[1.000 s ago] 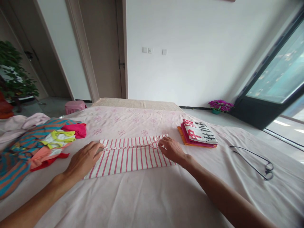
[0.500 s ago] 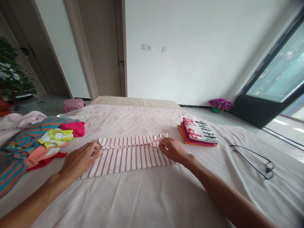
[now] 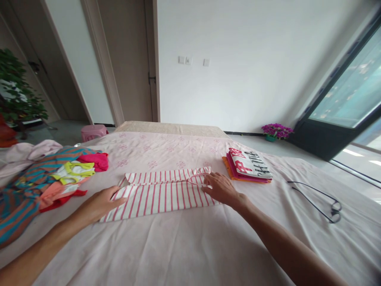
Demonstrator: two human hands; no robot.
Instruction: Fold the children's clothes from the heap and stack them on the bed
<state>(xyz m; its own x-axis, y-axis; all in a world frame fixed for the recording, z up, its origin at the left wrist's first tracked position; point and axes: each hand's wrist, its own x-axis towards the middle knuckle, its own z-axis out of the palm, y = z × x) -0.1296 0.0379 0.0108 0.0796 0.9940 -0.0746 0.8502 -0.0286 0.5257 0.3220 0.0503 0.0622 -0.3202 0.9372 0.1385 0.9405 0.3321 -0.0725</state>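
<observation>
A red-and-white striped garment (image 3: 162, 193) lies folded into a long strip on the pale pink bedsheet (image 3: 184, 246). My left hand (image 3: 99, 203) rests at its left end, fingers stretched out flat on the lower left corner. At the garment's right end, my right hand (image 3: 220, 187) lies flat with fingers extended, beside a thin pink strap loop. Neither hand grips the cloth.
A pile of unfolded colourful clothes (image 3: 44, 178) lies at the left. A stack of folded garments (image 3: 248, 167) sits to the right of the striped piece. A black wire hanger (image 3: 320, 198) lies further right. Beyond the bed are a pink stool (image 3: 93, 132), potted flowers (image 3: 275, 132) and a window.
My left hand has slid down and back from the garment's upper left edge to its lower left corner, and its fingers have flattened. My right hand shifted slightly right and flattened.
</observation>
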